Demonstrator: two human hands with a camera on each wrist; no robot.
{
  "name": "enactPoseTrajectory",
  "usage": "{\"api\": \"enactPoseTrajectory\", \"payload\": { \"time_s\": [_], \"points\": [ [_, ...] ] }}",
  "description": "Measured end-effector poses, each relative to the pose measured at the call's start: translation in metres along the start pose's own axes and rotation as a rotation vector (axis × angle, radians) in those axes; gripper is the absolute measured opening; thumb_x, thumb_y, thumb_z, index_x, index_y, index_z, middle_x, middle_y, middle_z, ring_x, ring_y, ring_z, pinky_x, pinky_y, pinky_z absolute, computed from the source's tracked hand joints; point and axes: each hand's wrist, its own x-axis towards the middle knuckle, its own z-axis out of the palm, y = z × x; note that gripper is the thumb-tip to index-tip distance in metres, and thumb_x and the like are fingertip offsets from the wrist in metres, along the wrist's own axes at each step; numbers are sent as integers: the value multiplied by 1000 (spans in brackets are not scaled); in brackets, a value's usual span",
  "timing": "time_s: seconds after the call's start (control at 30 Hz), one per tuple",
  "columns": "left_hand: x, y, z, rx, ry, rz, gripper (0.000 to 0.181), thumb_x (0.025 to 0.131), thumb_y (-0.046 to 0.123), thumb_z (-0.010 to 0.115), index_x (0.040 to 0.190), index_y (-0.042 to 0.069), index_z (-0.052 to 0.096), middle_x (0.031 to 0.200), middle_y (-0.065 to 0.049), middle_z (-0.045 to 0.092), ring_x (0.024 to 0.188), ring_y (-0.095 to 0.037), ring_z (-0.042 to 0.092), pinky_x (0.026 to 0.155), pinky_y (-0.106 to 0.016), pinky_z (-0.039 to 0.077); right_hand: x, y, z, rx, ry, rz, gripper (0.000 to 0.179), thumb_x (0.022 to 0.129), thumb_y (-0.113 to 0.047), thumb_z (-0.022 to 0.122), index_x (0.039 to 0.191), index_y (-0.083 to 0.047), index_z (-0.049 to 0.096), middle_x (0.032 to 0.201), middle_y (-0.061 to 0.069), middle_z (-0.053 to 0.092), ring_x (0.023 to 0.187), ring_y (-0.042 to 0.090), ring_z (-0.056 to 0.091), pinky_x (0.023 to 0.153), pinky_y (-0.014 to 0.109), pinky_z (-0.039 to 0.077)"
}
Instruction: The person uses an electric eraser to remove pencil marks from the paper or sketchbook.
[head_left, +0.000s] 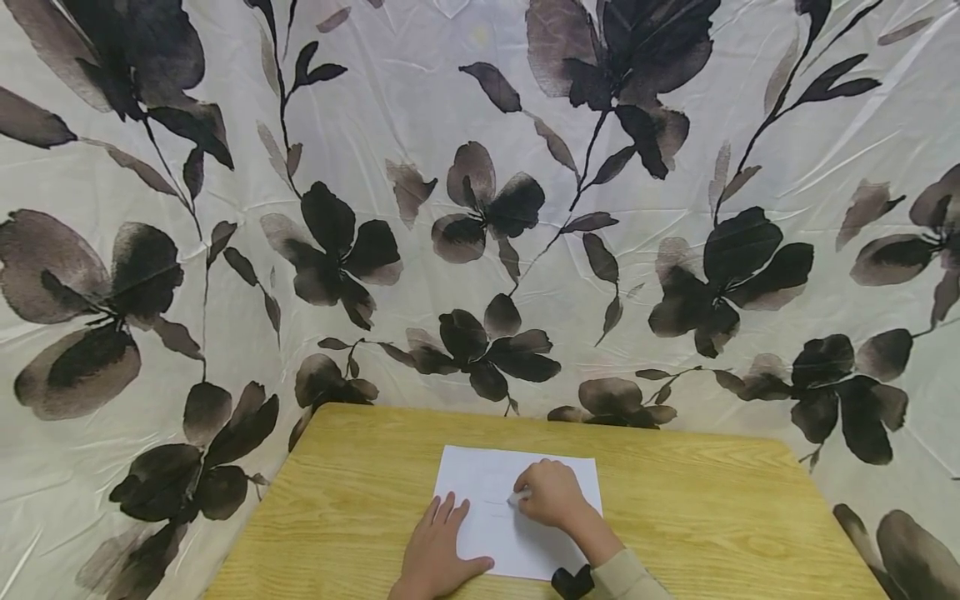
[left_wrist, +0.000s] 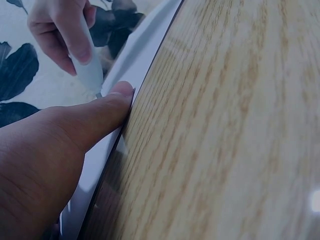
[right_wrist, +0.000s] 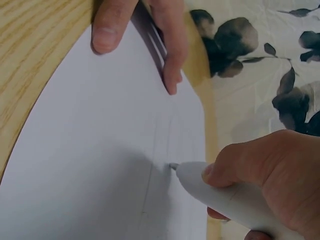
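Note:
A white sheet of paper [head_left: 517, 471] lies on the wooden table, with a few faint thin lines [right_wrist: 150, 182] on it. My right hand [head_left: 553, 495] grips a thick white pen-shaped tool [right_wrist: 225, 197], its small grey tip at the paper beside those lines. Spread over the sheet's left side, my left hand [head_left: 441, 552] rests with its fingers straight and its thumb [left_wrist: 107, 102] along the near edge. In the left wrist view the tool's tip shows just beyond that thumb.
The yellow wood-grain table [head_left: 712, 517] extends on both sides of the paper. Behind it hangs a white cloth [head_left: 420, 108] with dark flowers. A black device [head_left: 572, 582] sits at the right wrist, by a beige sleeve [head_left: 626, 575].

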Motion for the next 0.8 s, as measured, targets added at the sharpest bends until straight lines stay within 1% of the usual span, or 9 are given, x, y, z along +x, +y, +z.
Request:
{"api": "enactPoseTrajectory", "payload": {
  "time_s": [0.2, 0.43, 0.8],
  "points": [
    [-1, 0, -1, 15, -3, 4, 103, 70, 80, 61, 141, 6, 49, 148, -22, 39, 138, -44, 28, 109, -58, 28, 2, -1, 3, -3, -14, -7, 12, 71, -17, 78, 82, -21, 79, 77, -11, 70, 68, 12, 62, 53, 28, 50],
    [-3, 3, -4, -11, 23, 9, 101, 71, 77, 63, 140, 5, 50, 147, -24, 39, 137, -46, 28, 109, -60, 28, 4, -3, 4, -16, 3, -20, 12, 71, -16, 76, 82, -22, 79, 77, -12, 70, 65, 9, 59, 52, 27, 49],
    [-2, 0, -1, -12, 22, 11, 101, 71, 78, 62, 141, 6, 50, 148, -22, 39, 138, -45, 28, 109, -60, 28, 3, -4, 4, -11, -1, -10, 13, 70, -16, 76, 82, -21, 79, 75, -12, 70, 63, 7, 58, 49, 25, 46]
  ]
}}
